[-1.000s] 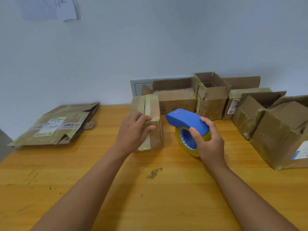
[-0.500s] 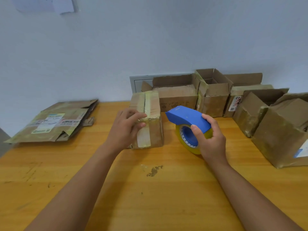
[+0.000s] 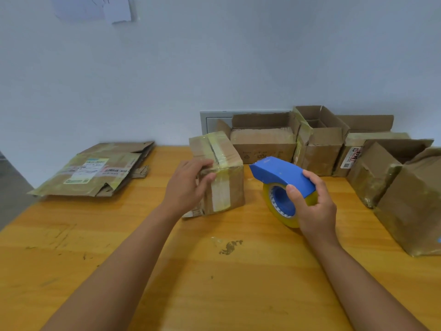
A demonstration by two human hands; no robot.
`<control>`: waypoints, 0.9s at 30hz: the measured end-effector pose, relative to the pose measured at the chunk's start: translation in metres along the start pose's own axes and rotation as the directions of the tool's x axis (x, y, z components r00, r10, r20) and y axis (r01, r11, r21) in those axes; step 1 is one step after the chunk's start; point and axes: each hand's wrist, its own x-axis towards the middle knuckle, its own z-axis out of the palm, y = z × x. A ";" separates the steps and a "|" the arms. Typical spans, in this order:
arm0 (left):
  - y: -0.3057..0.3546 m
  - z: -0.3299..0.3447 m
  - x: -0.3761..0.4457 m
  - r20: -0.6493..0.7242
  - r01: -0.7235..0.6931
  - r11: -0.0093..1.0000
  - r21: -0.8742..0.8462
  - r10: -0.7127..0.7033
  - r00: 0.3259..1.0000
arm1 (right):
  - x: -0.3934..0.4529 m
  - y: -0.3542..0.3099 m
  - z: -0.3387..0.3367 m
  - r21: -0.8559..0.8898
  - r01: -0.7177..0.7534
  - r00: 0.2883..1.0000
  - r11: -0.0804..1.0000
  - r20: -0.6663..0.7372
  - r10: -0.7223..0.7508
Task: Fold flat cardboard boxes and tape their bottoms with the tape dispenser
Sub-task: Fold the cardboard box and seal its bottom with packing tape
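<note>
Here, left hand (image 3: 188, 187) gripping taped box (image 3: 222, 173); right hand (image 3: 315, 206) clutching blue tape dispenser (image 3: 281, 177); labels illegible

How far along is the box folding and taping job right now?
Done: several folded boxes stand open along the wall and at the right. In hand: the left hand holds a small box with a tape strip already over its seam and down the near side, while the right hand grips the blue tape dispenser beside it. Left: a pile of flat cardboard still waits at the far left.
</note>
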 end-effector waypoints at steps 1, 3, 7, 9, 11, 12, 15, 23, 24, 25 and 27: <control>-0.002 -0.001 -0.001 0.008 0.022 0.998 -0.056 -0.022 1.000 | 0.000 0.000 0.000 0.002 -0.005 1.000 1.000 0.001 0.005; -0.005 -0.005 -0.003 0.008 0.040 0.991 -0.125 -0.040 0.999 | 0.000 -0.001 0.000 0.003 -0.011 1.000 1.000 0.004 0.011; -0.002 -0.010 0.000 0.049 0.063 0.984 -0.166 -0.056 0.997 | -0.001 -0.003 0.000 0.009 -0.007 1.000 1.000 0.001 0.007; -0.006 -0.017 -0.001 0.154 0.088 0.969 -0.232 -0.053 0.987 | -0.001 -0.003 0.000 0.014 -0.012 1.000 1.000 0.006 0.012; -0.012 -0.023 -0.002 0.255 0.088 0.966 -0.242 -0.024 0.967 | -0.001 -0.003 0.000 0.008 -0.009 1.000 1.000 0.003 0.009; -0.013 -0.025 -0.002 0.267 0.081 0.973 -0.216 -0.021 0.963 | -0.001 -0.004 0.001 0.004 -0.009 1.000 1.000 0.001 0.009; -0.009 -0.024 0.003 0.208 0.082 0.988 -0.127 -0.055 0.977 | -0.001 -0.004 0.001 0.004 -0.013 1.000 1.000 0.002 0.013; 0.005 -0.011 0.003 0.062 0.045 0.987 -0.151 -0.036 0.997 | 0.000 -0.002 0.001 0.004 -0.011 1.000 1.000 0.001 0.011; 0.006 -0.008 0.002 0.052 0.033 0.990 -0.139 -0.026 0.998 | 0.000 -0.002 0.001 0.005 -0.011 1.000 1.000 0.002 0.011; 0.009 -0.005 0.002 0.033 0.018 0.992 -0.123 -0.014 0.999 | 0.000 -0.002 0.001 0.006 -0.012 1.000 1.000 0.000 0.012; 0.013 -0.001 0.002 -0.016 -0.021 0.997 -0.078 0.020 1.000 | 0.000 -0.002 0.000 0.007 -0.011 1.000 1.000 -0.002 0.011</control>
